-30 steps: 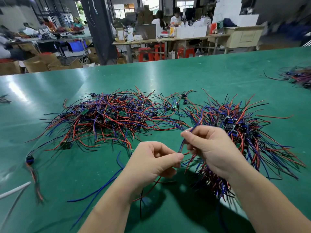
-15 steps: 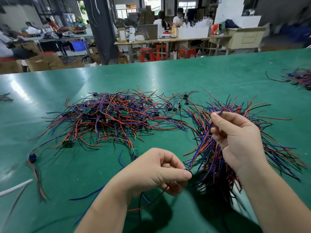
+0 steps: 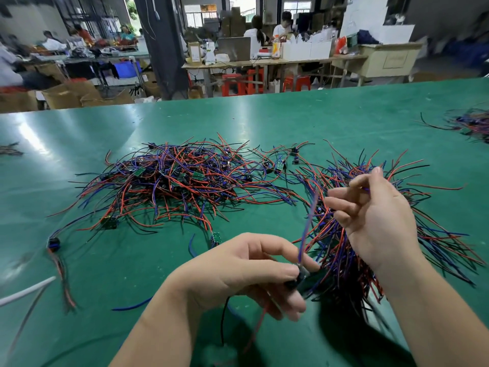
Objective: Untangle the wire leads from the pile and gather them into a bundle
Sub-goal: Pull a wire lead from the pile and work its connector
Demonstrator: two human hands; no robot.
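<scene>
Before the pile [image 3: 172, 181] my left hand [image 3: 246, 271] pinches the low end of a blue lead [image 3: 306, 229]. Right of the pile I see my raised right hand [image 3: 378, 218], fingers half-curled, which seems to pinch the top.

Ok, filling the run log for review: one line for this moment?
step: untangling | left hand: pinches blue lead low end | right hand: pinches its top, by bundle | pile: on table
</scene>
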